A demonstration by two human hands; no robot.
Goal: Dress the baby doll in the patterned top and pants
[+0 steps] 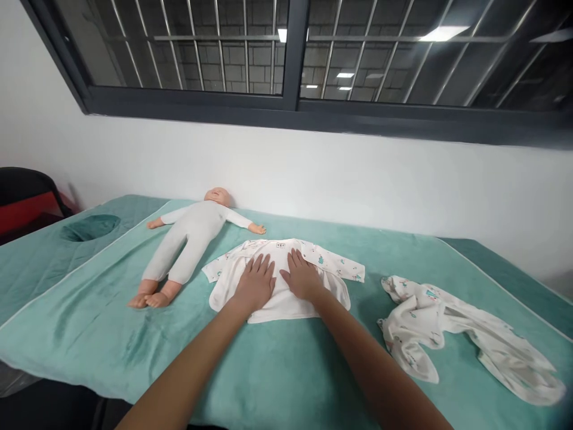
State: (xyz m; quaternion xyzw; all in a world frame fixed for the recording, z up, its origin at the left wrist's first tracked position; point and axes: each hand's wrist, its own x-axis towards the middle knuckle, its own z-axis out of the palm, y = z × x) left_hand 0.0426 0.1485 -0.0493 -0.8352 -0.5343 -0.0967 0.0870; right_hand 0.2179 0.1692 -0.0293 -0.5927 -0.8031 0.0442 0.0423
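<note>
Head view: the left hand (256,283) and right hand (303,276) lie flat, fingers extended, hiding part of the long-sleeved baby shirt (281,304); folds obscure the shape of the printed garment (418,322).

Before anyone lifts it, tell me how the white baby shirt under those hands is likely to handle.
The shirt is probably floppy: it lies flat and thin-looking beneath the left hand and right hand. Lifted by one edge, it would likely sag, since its sleeves spread loosely. Pushed, it may bunch up, judging by the crumpled printed garment beside it.
</note>
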